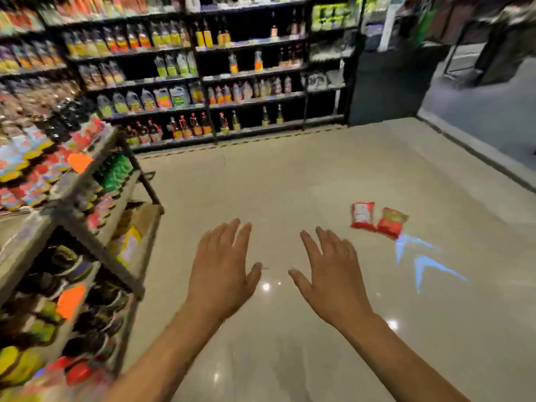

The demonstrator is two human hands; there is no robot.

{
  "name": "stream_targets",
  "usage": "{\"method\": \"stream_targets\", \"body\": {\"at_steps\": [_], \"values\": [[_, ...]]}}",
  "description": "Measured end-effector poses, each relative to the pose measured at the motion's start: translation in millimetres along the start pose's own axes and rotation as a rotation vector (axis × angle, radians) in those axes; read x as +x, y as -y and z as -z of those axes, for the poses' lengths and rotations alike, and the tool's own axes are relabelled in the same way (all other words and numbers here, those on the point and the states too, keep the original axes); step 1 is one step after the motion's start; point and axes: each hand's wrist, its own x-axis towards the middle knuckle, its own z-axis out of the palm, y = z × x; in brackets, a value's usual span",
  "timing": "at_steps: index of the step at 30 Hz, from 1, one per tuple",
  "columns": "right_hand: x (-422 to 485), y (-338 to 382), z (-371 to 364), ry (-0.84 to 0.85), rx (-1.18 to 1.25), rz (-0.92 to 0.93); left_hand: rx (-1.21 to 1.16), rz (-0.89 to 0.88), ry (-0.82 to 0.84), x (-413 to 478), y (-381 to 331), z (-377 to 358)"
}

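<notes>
Likely approach: left hand [221, 275], right hand [333, 275] spread open, empty; next reach 2 red packets [363, 216] on floor [290, 184], 2 o'clock.

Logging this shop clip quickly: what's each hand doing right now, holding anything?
Left hand: open, fingers spread, holding nothing.
Right hand: open, empty; two red plastic snack packets lie untouched on the glossy floor.

Ahead and right of right hand [333, 274]: first packet [363, 216] reads red with white centre panel; second packet [392, 226], farther right, red with yellow-green panel. Right of same hand: pale blue arrow marks [429, 265] on glossy beige floor [290, 198], white light spots. Left of left hand [220, 271]: orange tags [70, 301] on grey shelf rack [23, 248]. Far ahead of both hands: yellow-black striped tape [261, 139] below dark shelving [214, 132].
</notes>
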Motion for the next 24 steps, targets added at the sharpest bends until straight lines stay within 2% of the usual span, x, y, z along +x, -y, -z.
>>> {"method": "stream_targets", "body": {"at_steps": [5, 9, 15, 24], "values": [[4.5, -127.4, 24.0, -0.034, -0.013, -0.229, -0.008, -0.166, 0.012, 85.0, -117.2, -13.5], [21.0, -201.8, 32.9, -0.052, -0.056, -0.346, -0.03, -0.289, 0.038, 147.6, -177.6, -37.9], [97.5, -290.3, 26.9, -0.077, -0.129, -0.41, -0.097, -0.361, 0.054, 258.3, -230.3, -98.4], [288.0, -412.2, -16.1, 0.08, -0.172, -0.503, -0.17, -0.383, 0.141, 479.9, -271.1, -214.0]]}}
